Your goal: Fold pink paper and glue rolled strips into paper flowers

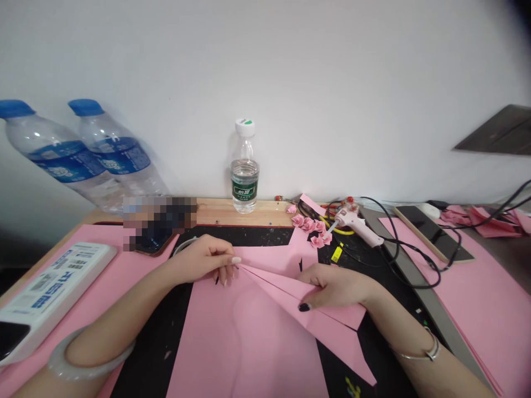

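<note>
Head view: the left hand [207,260] pinches the thin tip of the folded pink paper [340,338], fingers nearly closed. The right hand [338,284] is half closed on its wide end, over the flat pink sheet [207,342]. Pulling too hard could rip the tip. Count two big bottles [68,160], one small bottle [244,182], one glue gun [360,228] and maybe six bunched roses [307,224].

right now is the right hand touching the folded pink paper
Touching. The head view shows it plainly: the right hand grips the folded pink paper, with the dark-nailed thumb pressed flat on its upper face.
</note>
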`<action>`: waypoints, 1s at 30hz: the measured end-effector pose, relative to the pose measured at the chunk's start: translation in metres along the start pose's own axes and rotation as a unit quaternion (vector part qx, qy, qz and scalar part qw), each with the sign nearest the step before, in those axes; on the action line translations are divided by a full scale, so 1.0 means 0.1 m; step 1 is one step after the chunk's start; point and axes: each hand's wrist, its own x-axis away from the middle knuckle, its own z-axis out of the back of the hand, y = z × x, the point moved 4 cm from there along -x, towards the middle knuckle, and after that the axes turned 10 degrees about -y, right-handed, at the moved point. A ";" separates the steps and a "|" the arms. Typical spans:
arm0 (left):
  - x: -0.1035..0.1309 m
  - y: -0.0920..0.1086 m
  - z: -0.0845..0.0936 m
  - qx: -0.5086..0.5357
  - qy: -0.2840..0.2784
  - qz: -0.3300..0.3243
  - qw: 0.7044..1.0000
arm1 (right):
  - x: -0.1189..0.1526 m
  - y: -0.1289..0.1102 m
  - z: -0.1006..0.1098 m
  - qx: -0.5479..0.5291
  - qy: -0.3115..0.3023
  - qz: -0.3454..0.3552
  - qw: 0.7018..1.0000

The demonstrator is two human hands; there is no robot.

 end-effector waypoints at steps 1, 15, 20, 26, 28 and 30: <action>0.00 0.02 0.00 -0.019 0.006 0.000 1.000 | 0.00 0.00 0.00 0.001 0.002 0.002 1.000; 0.03 0.18 -0.26 -0.152 -0.092 -0.011 0.984 | -0.04 -0.02 -0.07 0.023 0.006 0.010 1.000; 0.04 0.13 -0.14 -0.084 -0.039 0.012 0.996 | 0.06 0.13 0.11 -0.059 0.068 -0.002 0.996; 0.15 0.12 0.15 -0.025 0.028 0.010 0.999 | 0.28 0.30 0.42 -0.284 0.271 0.115 0.913; 0.20 0.12 0.22 -0.019 0.059 0.012 0.998 | 0.26 0.30 0.41 -0.329 0.295 0.127 0.888; 0.25 0.10 0.24 -0.014 0.080 0.015 0.997 | 0.20 0.26 0.36 -0.337 0.306 0.138 0.880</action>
